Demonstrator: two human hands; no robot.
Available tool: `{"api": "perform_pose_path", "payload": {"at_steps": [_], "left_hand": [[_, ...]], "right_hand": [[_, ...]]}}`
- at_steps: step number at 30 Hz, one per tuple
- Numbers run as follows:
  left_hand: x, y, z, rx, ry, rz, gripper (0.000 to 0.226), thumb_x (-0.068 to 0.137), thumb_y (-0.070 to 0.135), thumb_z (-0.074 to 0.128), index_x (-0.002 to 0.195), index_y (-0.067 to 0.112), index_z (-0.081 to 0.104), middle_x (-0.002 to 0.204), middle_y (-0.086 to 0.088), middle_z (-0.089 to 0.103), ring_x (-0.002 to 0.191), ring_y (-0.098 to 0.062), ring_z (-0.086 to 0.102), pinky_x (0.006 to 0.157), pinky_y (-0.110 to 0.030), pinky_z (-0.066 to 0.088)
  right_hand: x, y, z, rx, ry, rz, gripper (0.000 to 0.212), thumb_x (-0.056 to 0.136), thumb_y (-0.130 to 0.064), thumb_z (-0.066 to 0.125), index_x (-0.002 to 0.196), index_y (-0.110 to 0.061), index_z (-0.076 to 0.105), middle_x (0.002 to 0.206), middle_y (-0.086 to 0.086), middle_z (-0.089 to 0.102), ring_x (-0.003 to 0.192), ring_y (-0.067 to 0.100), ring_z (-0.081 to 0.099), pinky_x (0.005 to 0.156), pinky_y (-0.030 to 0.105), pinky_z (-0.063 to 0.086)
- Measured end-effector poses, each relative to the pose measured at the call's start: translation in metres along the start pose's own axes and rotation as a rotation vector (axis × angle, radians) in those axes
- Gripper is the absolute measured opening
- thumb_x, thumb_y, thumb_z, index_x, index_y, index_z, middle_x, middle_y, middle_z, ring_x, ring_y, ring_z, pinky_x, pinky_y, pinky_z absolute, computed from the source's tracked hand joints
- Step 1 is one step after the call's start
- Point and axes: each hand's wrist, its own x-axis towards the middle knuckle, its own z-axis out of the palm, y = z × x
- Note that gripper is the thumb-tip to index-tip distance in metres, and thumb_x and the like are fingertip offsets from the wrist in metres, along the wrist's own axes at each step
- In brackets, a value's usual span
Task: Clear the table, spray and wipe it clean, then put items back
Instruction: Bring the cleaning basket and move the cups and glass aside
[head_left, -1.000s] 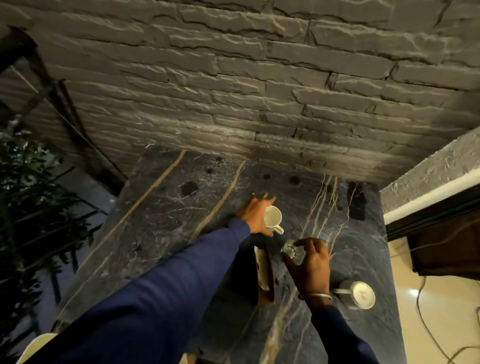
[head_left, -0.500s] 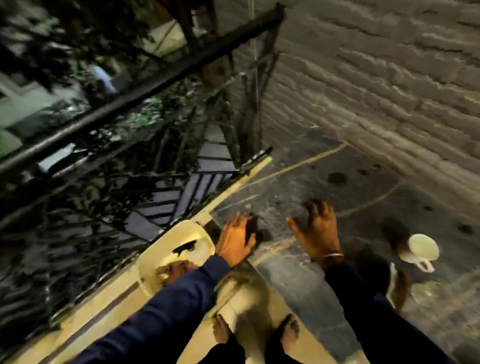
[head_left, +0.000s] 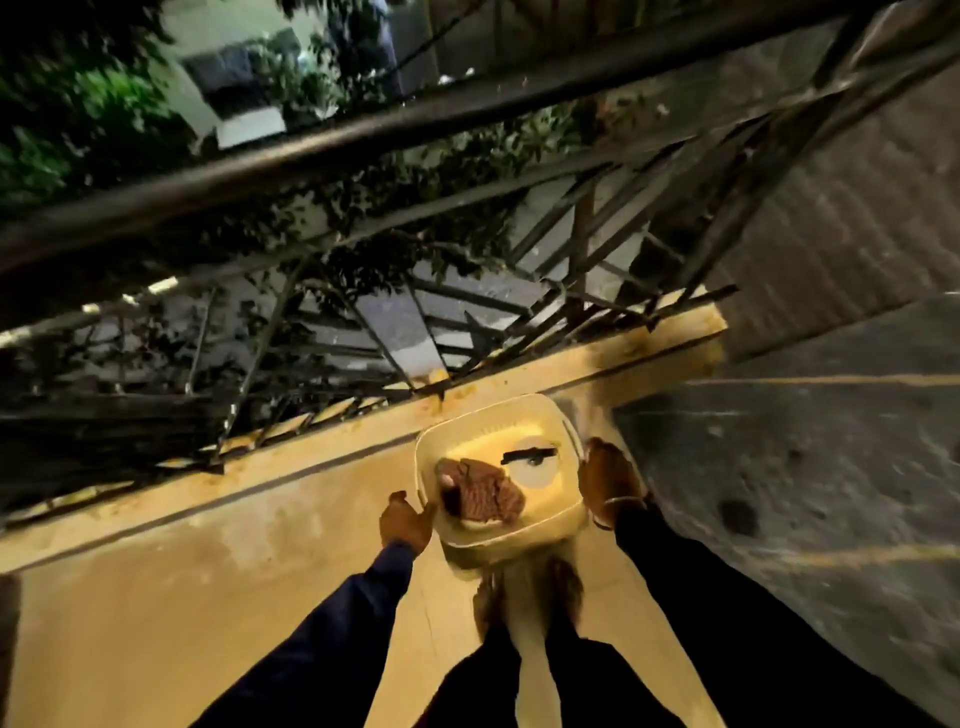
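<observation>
A yellowish balcony floor (head_left: 156, 597) runs along a dark metal railing (head_left: 363, 140), with leafy branches and a lit building beyond it. To the right lies the dark stone desk (head_left: 805, 493), veined with thin pale lines, against a rough grey wall (head_left: 857, 208).

On the floor, just beside the desk's edge and above the person's bare feet (head_left: 530, 597), sits a cream plastic tub (head_left: 498, 478). Inside it lies a crumpled reddish-brown cloth (head_left: 483, 493) toward the left and a thin black object (head_left: 527, 454) toward the far side; motion blur keeps the black thing from being identified.

The hands reach down on either side of the tub. The left hand (head_left: 405, 522) is open, fingers spread, at the tub's left rim and holding nothing; whether it touches the rim I cannot tell. The right hand (head_left: 610, 480), a bangle at its wrist, rests against the tub's right wall; its fingers are blurred, so how far it closes cannot be told. Both arms wear dark blue sleeves (head_left: 332, 634).
</observation>
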Motion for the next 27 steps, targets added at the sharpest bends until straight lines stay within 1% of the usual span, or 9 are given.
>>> {"api": "perform_pose_path", "payload": {"at_steps": [2,5,8,13,16,19,23,25,27], "left_hand": [[0.018,-0.010,0.011,0.009,-0.096,-0.037,0.068,0.095,0.041,0.060,0.144,-0.001,0.040,0.135,-0.019,0.060,0.125,-0.035,0.056,0.102,-0.036,0.044],[0.032,-0.008,0.024,0.042,-0.122,0.011,0.049,0.096,0.035,0.059,0.131,0.001,0.054,0.133,-0.020,0.060,0.121,-0.038,0.057,0.099,-0.039,0.046],[0.043,0.002,0.030,0.038,-0.061,-0.045,0.039,0.096,0.025,0.056,0.126,0.000,0.057,0.130,-0.023,0.060,0.119,-0.040,0.057,0.098,-0.041,0.047],[0.036,0.004,0.014,-0.005,0.051,-0.053,0.030,0.093,0.022,0.056,0.110,0.000,0.066,0.115,-0.025,0.067,0.106,-0.044,0.063,0.089,-0.046,0.054],[0.011,0.021,-0.020,-0.052,0.126,0.002,0.025,0.093,0.017,0.059,0.102,-0.006,0.066,0.106,-0.030,0.069,0.101,-0.048,0.065,0.081,-0.043,0.052],[-0.016,0.043,-0.060,-0.101,0.164,0.091,0.016,0.086,0.011,0.066,0.092,-0.003,0.070,0.093,-0.026,0.072,0.092,-0.044,0.068,0.069,-0.038,0.049],[-0.077,0.086,-0.108,-0.286,0.084,0.215,0.016,0.075,0.024,0.069,0.086,0.012,0.073,0.082,-0.011,0.076,0.077,-0.030,0.074,0.068,-0.050,0.062],[-0.111,0.114,-0.120,-0.362,0.008,0.307,0.025,0.070,0.031,0.068,0.087,0.014,0.074,0.083,-0.010,0.077,0.076,-0.029,0.075,0.068,-0.051,0.063],[-0.140,0.144,-0.119,-0.371,-0.057,0.402,0.023,0.072,0.026,0.065,0.086,0.011,0.074,0.082,-0.013,0.077,0.076,-0.031,0.075,0.068,-0.050,0.063]], "right_hand": [[0.021,-0.005,0.022,-0.027,-0.080,-0.005,0.046,0.102,-0.019,0.040,0.142,0.003,0.039,0.129,0.023,0.055,0.117,0.037,0.056,0.099,0.041,0.044],[0.050,-0.009,0.038,-0.068,-0.236,0.070,0.062,0.100,-0.023,0.045,0.151,0.001,0.017,0.141,0.021,0.045,0.128,0.035,0.048,0.107,0.040,0.038],[0.071,-0.009,0.047,-0.048,-0.313,0.125,0.060,0.093,-0.021,0.059,0.144,-0.003,0.033,0.138,0.019,0.051,0.126,0.035,0.050,0.104,0.040,0.041],[0.064,-0.009,0.036,0.148,-0.214,0.133,0.050,0.084,-0.017,0.068,0.132,-0.009,0.055,0.126,0.017,0.061,0.116,0.036,0.059,0.099,0.042,0.050],[0.059,-0.021,-0.002,0.261,-0.187,0.051,0.039,0.082,-0.008,0.067,0.120,-0.005,0.061,0.116,0.019,0.064,0.109,0.038,0.061,0.092,0.043,0.054],[0.051,-0.031,-0.061,0.209,-0.171,-0.047,0.031,0.087,-0.011,0.063,0.116,-0.002,0.059,0.115,0.019,0.063,0.108,0.036,0.060,0.090,0.040,0.050],[0.038,-0.022,-0.157,0.161,-0.146,-0.127,0.045,0.087,-0.029,0.055,0.117,0.005,0.057,0.115,0.022,0.062,0.109,0.036,0.059,0.083,0.037,0.043],[0.033,0.001,-0.202,0.133,-0.123,-0.151,0.040,0.089,-0.025,0.057,0.119,0.001,0.058,0.115,0.022,0.063,0.109,0.037,0.060,0.081,0.034,0.043],[0.024,0.025,-0.245,0.200,-0.084,-0.135,0.036,0.091,-0.015,0.058,0.124,-0.001,0.058,0.119,0.018,0.063,0.111,0.034,0.060,0.085,0.032,0.046]]}}
